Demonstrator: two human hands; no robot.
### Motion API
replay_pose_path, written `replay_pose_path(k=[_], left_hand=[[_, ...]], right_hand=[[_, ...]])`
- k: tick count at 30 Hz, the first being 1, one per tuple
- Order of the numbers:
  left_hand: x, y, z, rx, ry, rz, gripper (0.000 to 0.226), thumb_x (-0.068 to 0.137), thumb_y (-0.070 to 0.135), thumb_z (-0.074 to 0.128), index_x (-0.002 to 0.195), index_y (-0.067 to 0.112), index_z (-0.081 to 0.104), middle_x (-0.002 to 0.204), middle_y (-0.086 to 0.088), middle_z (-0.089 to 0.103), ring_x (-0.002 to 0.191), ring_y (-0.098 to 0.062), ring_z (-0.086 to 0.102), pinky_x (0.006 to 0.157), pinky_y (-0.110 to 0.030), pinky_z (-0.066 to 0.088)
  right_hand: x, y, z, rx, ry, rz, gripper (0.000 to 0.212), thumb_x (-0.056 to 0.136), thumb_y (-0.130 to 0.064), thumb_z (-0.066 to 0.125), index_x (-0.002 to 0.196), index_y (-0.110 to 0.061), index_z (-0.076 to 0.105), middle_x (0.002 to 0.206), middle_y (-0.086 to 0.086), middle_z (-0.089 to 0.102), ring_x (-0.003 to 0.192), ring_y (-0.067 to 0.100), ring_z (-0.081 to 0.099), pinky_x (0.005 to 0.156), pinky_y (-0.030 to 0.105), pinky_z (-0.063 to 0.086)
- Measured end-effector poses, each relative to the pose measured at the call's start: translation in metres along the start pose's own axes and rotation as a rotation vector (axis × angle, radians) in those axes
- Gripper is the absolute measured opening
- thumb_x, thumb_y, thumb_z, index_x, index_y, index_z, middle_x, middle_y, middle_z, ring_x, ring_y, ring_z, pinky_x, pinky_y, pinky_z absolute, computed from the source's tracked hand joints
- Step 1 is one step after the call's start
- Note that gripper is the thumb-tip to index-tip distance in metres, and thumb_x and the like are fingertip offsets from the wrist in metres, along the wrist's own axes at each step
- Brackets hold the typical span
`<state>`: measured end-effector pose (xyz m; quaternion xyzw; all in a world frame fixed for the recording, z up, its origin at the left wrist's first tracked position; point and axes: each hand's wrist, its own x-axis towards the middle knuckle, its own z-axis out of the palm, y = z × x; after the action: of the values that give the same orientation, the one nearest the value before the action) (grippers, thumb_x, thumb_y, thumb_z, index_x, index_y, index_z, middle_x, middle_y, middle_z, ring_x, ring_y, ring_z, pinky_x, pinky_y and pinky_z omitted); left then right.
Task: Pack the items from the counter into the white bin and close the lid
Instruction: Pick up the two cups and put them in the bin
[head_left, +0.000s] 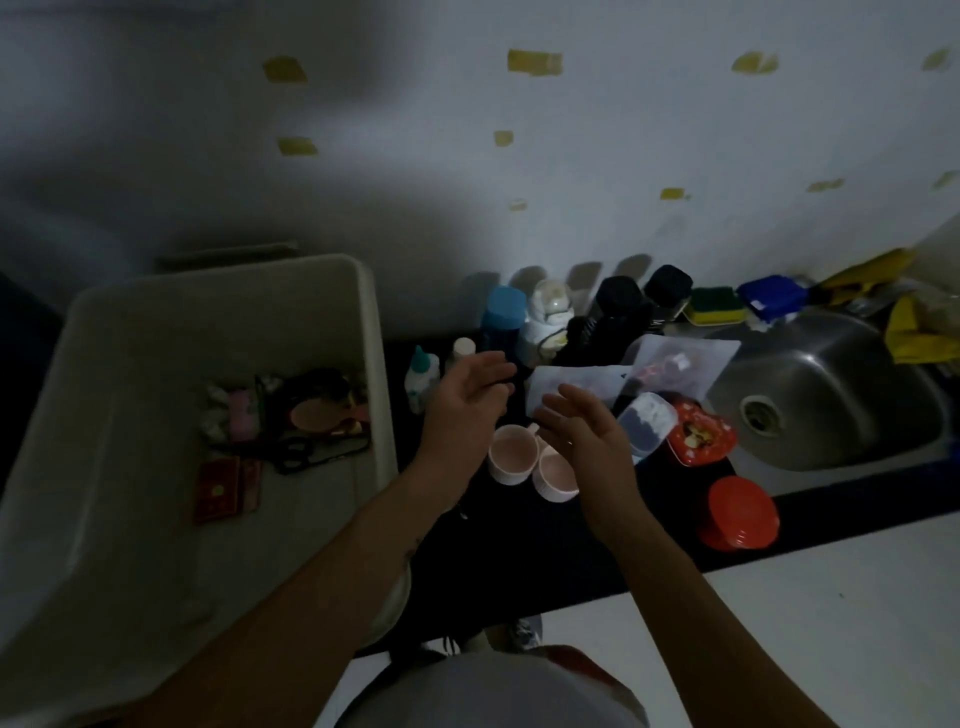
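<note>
Two bare hands hover over a dark counter (519, 561) in dim light, neither one holding anything. The left hand (467, 395) has its fingers loosely spread and relaxed, and it hangs above the counter just to the right of the white bin (363, 312). The right hand (587, 441) has its fingers straight and close together, and it hangs above two pink cups (511, 457) that stand side by side on the counter, partly covering the right-hand one. The bin sits at the left end of the counter with its top open. In it lie black scissors (306, 452), two red packets (218, 488), a small pink thing (243, 415) and some dark items too dim to make out. Behind the left hand stand a small glue bottle (422, 379) and a bottle with a blue cap (501, 312), and two black bottles (618, 306) stand along the wall to the right of them. To the right of the hands lie a clear plastic bag (675, 358), a clear box with dark contents (649, 421) and a red tin (701, 436) touching it. A round red container (737, 514) stands near the counter's front edge. Farther right is a steel sink (841, 395), with a yellow and green sponge (711, 306) and a blue box (771, 296) on its back rim.
</note>
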<state>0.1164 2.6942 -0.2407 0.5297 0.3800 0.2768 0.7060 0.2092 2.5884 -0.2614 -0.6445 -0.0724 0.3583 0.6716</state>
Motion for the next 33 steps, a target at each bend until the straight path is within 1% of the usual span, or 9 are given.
replay_pose_path(k=[6,11,13,17,19,22,25,29,33], left_hand=[[0.006,-0.041,0.032,0.078,0.044,-0.113,0.032,0.092,-0.004,0.052,0.115,0.017,0.061,0.113,-0.001,0.068,0.108,-0.015,0.064,0.091,-0.030,0.053],[-0.001,-0.075,0.041,0.195,0.120,-0.185,0.023,0.091,0.002,0.059,0.113,0.010,0.060,0.103,0.002,0.065,0.090,-0.006,0.062,0.064,-0.006,0.047],[-0.001,-0.091,0.043,0.351,0.132,-0.167,0.021,0.091,0.004,0.060,0.111,0.008,0.061,0.100,0.005,0.062,0.088,-0.006,0.059,0.065,-0.003,0.044],[0.013,-0.129,0.034,0.810,0.095,-0.129,0.035,0.086,0.007,0.061,0.121,0.005,0.059,0.130,-0.014,0.050,0.118,-0.031,0.049,0.096,-0.036,0.045],[0.018,-0.141,0.035,0.899,0.061,-0.180,0.044,0.087,0.012,0.061,0.130,0.010,0.054,0.141,-0.013,0.037,0.127,-0.034,0.037,0.104,-0.040,0.040],[0.027,-0.153,0.042,0.968,0.040,-0.152,0.049,0.084,0.015,0.063,0.132,0.016,0.053,0.138,-0.015,0.037,0.125,-0.037,0.038,0.101,-0.039,0.040],[0.034,-0.158,0.048,1.032,0.001,-0.149,0.030,0.084,0.026,0.059,0.114,0.024,0.060,0.122,-0.013,0.048,0.112,-0.035,0.048,0.091,-0.041,0.047],[0.044,-0.178,0.047,1.015,0.037,-0.170,0.025,0.081,0.047,0.055,0.096,0.027,0.057,0.110,-0.006,0.052,0.102,-0.026,0.055,0.080,-0.039,0.051],[0.038,-0.174,0.049,0.942,0.048,-0.181,0.039,0.081,0.042,0.067,0.112,0.020,0.059,0.120,-0.011,0.046,0.109,-0.029,0.052,0.089,-0.039,0.050]], right_hand=[[0.013,0.009,-0.032,-0.020,-0.012,0.036,0.030,0.093,0.000,0.053,0.121,-0.011,0.059,0.111,0.007,0.069,0.103,0.021,0.067,0.088,0.030,0.055],[0.030,0.035,-0.060,-0.268,-0.064,0.035,0.029,0.095,-0.006,0.051,0.119,-0.019,0.060,0.115,-0.001,0.066,0.107,0.014,0.064,0.092,0.030,0.051],[0.036,0.048,-0.071,-0.386,-0.109,0.013,0.028,0.096,-0.008,0.049,0.117,-0.024,0.058,0.116,-0.003,0.063,0.107,0.011,0.061,0.090,0.025,0.049],[0.042,0.063,-0.080,-0.549,-0.214,0.012,0.025,0.096,-0.012,0.049,0.110,-0.030,0.058,0.107,-0.012,0.061,0.100,0.003,0.059,0.078,0.015,0.048],[0.051,0.071,-0.084,-0.650,-0.230,-0.019,0.027,0.093,-0.011,0.049,0.101,-0.033,0.061,0.100,-0.013,0.063,0.095,0.004,0.062,0.078,0.019,0.052],[0.067,0.087,-0.090,-0.997,-0.283,-0.096,0.029,0.083,-0.027,0.046,0.104,-0.028,0.065,0.099,-0.006,0.068,0.093,0.015,0.065,0.079,0.036,0.055],[0.069,0.090,-0.091,-1.335,-0.274,-0.183,0.032,0.088,-0.032,0.049,0.118,-0.029,0.060,0.124,-0.007,0.058,0.114,0.026,0.046,0.090,0.035,0.036],[0.073,0.088,-0.092,-1.441,-0.297,-0.161,0.027,0.088,-0.032,0.050,0.113,-0.030,0.061,0.122,-0.004,0.056,0.120,0.027,0.037,0.096,0.039,0.024],[0.082,0.093,-0.092,-1.401,-0.377,-0.073,0.026,0.082,-0.041,0.050,0.105,-0.033,0.059,0.112,-0.002,0.058,0.117,0.028,0.040,0.098,0.040,0.023]])
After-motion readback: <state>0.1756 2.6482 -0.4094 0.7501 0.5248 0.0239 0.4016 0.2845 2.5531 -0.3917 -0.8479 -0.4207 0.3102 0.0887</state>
